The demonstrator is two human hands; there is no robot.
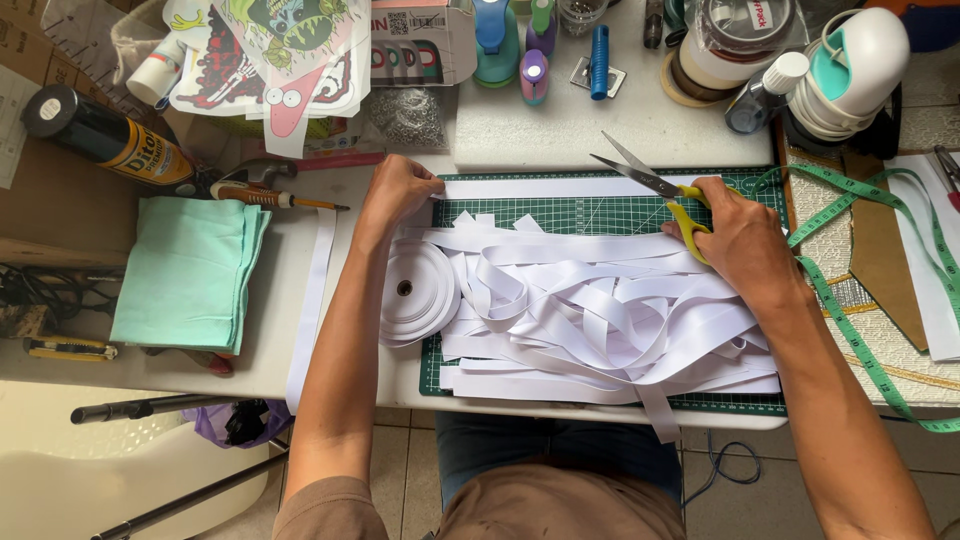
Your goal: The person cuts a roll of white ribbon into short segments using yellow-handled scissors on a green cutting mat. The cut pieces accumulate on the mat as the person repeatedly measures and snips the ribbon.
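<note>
Yellow-handled scissors [660, 195] are gripped open in the right hand [735, 235]; a white ribbon strip [545, 187], lying sideways, is pinned by the left hand [400, 190].

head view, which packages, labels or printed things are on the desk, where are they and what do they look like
Spray can: far left, lying on its side, black with a yellow label.
Cardboard box: top centre, white with red print and a square code patch.
Cartoon cutout sheets: top left of centre, white card with green, red and black drawings.
Lidded tub: top right, clear and round, with a red label on its lid.
Small tube: beside the cutouts, white with an orange band.
</note>
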